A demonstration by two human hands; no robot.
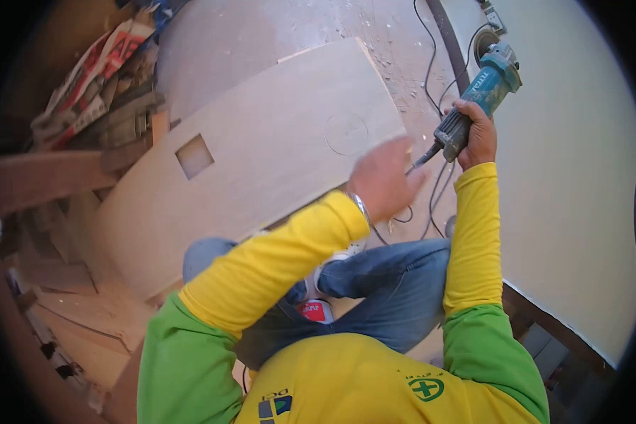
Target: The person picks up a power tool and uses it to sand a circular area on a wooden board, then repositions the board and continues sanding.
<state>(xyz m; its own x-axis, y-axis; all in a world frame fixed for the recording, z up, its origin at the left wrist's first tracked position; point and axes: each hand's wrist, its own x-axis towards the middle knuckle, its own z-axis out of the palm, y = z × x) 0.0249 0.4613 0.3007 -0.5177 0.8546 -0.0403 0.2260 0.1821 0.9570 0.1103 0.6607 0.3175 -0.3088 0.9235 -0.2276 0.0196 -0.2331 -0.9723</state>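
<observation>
My right hand (480, 138) is wrapped round the rear handle of a teal and black angle grinder (485, 86), held up close to the pale wall. Its disc (483, 44) is at the far end, turned away from me. From the handle, the power cord (428, 155) runs down toward my left hand (381, 181), which is smeared by motion. The left thumb stands apart, but the other fingers are blurred. Beneath and beyond that hand lies a large pale plywood board (268, 127), with a square cut-out (194, 157) and a drawn circle (345, 134).
Black cables (431, 71) trail over the dusty floor to an outlet (495, 20) on the right-hand wall (572, 162). Wood scraps (56, 177) and a red and white bag (109, 60) are piled at left. A red and white can (316, 311) shows between my legs.
</observation>
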